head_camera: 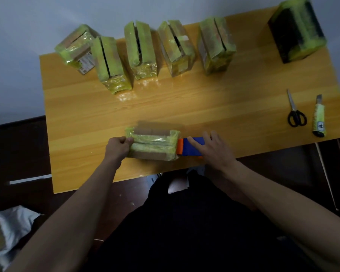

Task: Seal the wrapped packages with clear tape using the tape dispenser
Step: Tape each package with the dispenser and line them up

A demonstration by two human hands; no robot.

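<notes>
Head view: left hand (117, 147) pinches near package (153, 144); right hand (210, 149) wraps tape dispenser (190, 146) at its right end. Risk: package sliding, tape wrinkling if the pinch slackens

Seven wrapped packages (153, 144), one tape dispenser (190, 148), scissors (295, 111), knife (319, 116)

Dim, soft picture, with one brighter patch on the table (204, 107).

Light pools across the table's middle and falls off to near-black at 6 and 9 o'clock. Glare glints off the wrap on the row of packages (141, 48) at 12 o'clock, and their edges smear with motion blur. Wide-angle bend bows the table's sides. The scissors (295, 110) at 3 o'clock read fairly crisp.
</notes>
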